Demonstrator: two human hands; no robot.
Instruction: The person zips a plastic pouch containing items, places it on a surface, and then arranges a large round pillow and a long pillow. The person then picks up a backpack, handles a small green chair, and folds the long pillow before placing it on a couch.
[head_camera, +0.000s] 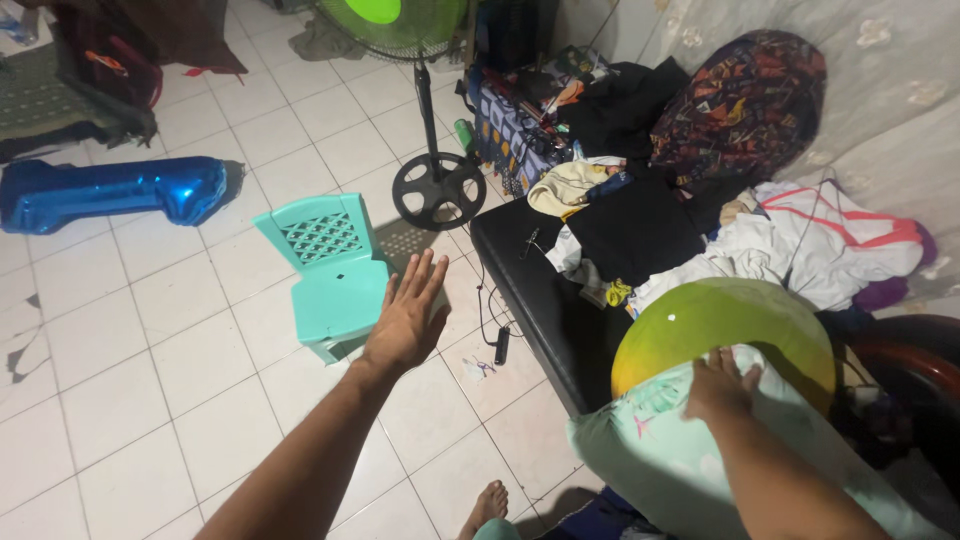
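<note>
Over a tiled floor (150, 380), the right hand (720, 385) rests flat on a yellow-green balloon (720, 320) beside a pale pillow (660, 460).
The left hand (408, 315) hangs open, empty, above a teal plastic chair (335, 270). The balloon looks light, smooth, burstable; best cradled with spread palms.

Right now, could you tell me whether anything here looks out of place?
Yes: clothes lie heaped untidily across the black bench, and a blue foil balloon lies on the floor tiles.
</note>
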